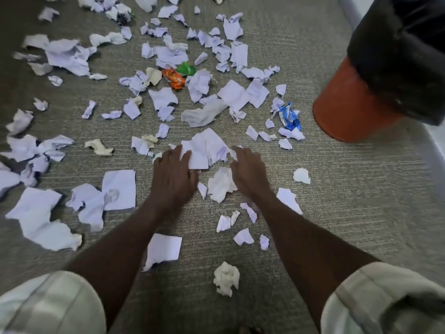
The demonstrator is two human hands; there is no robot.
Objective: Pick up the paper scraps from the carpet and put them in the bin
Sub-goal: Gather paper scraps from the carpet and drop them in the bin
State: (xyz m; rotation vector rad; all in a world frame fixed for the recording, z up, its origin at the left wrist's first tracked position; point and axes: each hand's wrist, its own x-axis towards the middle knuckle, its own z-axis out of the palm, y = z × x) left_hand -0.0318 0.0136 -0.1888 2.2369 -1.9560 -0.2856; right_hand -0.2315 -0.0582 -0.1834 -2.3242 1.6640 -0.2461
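Note:
Several torn white and pale lilac paper scraps lie scattered over the grey carpet [337, 177]. My left hand [172, 175] and my right hand [248, 168] both rest on the carpet at the two sides of one large crumpled sheet [207, 148], fingers curled onto its edges. A smaller white scrap [220, 184] lies between my wrists. The orange bin [346, 104], lined with a black bag [404, 56], stands at the right, well beyond my right hand.
An orange wrapper [173, 79], a green wrapper [185, 68] and a blue wrapper [290, 116] lie among the scraps. A crumpled white ball [226, 278] sits near my knees. A pale wall edge [428, 155] runs along the right.

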